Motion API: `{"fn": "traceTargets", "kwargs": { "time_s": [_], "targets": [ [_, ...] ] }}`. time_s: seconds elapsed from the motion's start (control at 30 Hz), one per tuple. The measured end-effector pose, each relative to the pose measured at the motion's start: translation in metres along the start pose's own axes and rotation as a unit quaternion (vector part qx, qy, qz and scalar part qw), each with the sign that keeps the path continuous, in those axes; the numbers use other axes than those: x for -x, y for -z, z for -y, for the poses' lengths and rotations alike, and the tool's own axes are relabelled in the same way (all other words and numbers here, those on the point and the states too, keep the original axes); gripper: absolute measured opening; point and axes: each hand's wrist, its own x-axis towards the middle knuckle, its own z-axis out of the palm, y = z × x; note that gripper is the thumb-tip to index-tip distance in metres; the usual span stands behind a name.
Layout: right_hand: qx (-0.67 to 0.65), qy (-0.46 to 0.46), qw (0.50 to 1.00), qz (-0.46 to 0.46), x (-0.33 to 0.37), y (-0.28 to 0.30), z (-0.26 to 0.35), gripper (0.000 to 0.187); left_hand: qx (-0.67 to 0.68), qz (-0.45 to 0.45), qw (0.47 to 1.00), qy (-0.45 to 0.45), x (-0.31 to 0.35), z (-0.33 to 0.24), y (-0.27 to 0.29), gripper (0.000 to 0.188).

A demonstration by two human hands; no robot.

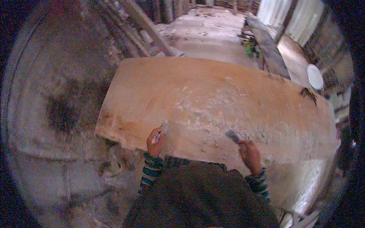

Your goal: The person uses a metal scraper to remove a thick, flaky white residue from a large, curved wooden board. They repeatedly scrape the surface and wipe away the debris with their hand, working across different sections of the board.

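Note:
A large tan wooden board (148,83) lies flat in front of me. Pale, crumbly paste or shavings (203,116) are smeared and scattered over its middle and right. In my right hand (250,154), closed at the near edge, is a putty knife (232,135); its flat grey blade points up and left, over or against the board. My left hand (154,144) is wrapped round a small pale-grey, paste-covered tool (164,126), blurred, its exact kind unclear. It stays near the board's front edge, left of the smears.
A dark object (308,95) rests on the board's far right corner. Long timbers (146,28) lean at the back left. Beyond the board runs a narrow bench (268,45), with a round white object (315,76) to its right. Rough grey floor (42,152) spreads leftward.

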Motion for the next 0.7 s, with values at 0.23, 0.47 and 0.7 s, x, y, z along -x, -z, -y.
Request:
{"fn": "traceTargets", "kwargs": {
  "time_s": [0.23, 0.47, 0.7],
  "targets": [
    [-0.137, -0.085, 0.986, -0.046, 0.055, -0.171, 0.096, 0.038, 0.027, 0.174, 0.984, -0.002, -0.055, 0.025, 0.021, 0.014],
    [-0.073, -0.155, 0.983, -0.067, 0.029, -0.237, 0.172, 0.040, 0.022, 0.186, 0.967, -0.173, -0.075, 0.072, 0.032, 0.010],
    [-0.011, -0.175, 0.979, -0.105, -0.074, -0.191, 0.224, 0.031, 0.032, 0.255, 0.938, -0.232, -0.088, 0.117, 0.031, 0.008]
  ]
}}
